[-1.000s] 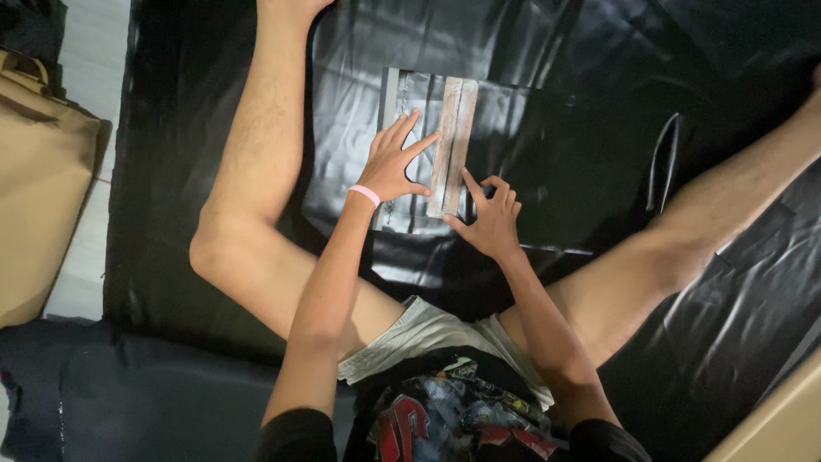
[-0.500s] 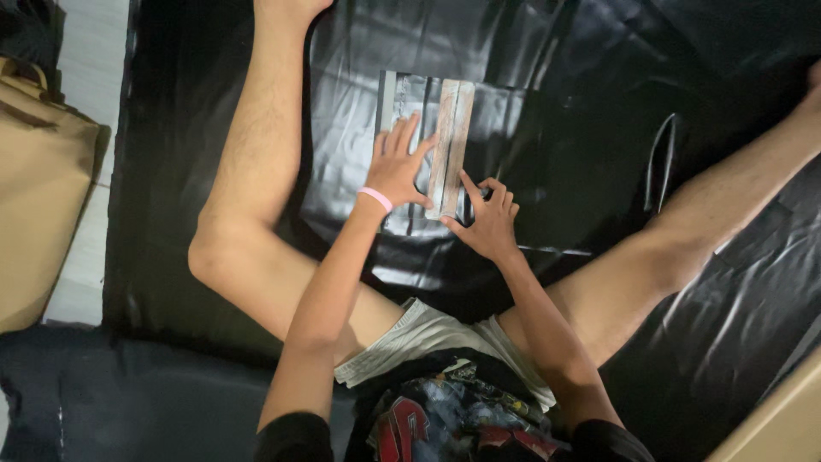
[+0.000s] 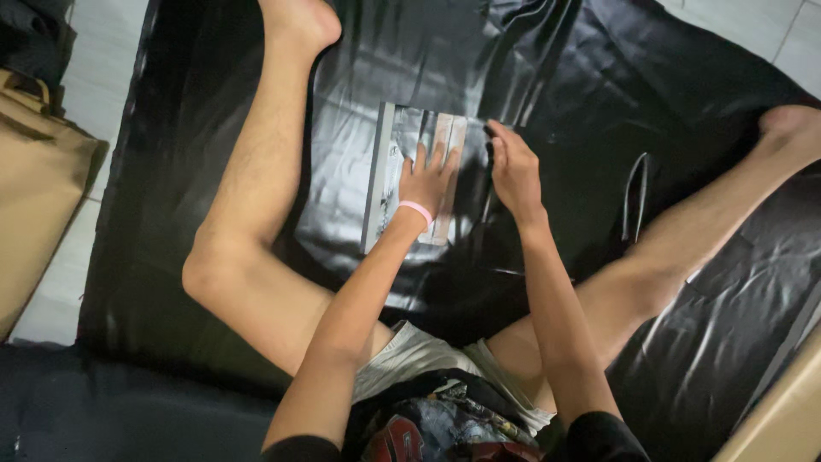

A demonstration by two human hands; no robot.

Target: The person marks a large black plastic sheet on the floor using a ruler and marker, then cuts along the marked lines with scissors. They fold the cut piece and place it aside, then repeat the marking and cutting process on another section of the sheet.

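- A glossy black plastic sheet (image 3: 650, 77) covers the tiled floor (image 3: 103, 103), and the person sits on it with bare legs spread wide; a tan bag (image 3: 34, 214) stands off to the left edge.
- Between the legs lies a flat, clear-looking pack (image 3: 402, 137) with pale strips, resting on the sheet.
- The left hand (image 3: 425, 175), a pink band (image 3: 416, 210) at its wrist, lies flat on the pack with fingers spread, pressing it down and gripping nothing.
- The right hand (image 3: 513, 167) sits just beside the pack's right edge, fingers curled down at a dark fold of the sheet; whether it pinches anything I cannot tell.
- Risk, as I judge it: the sheet is slick and wrinkled, so the pack could slide or skew under the palm if pressure is uneven.
- A pull by the right hand on the sheet could drag folds under the pack and crease it.
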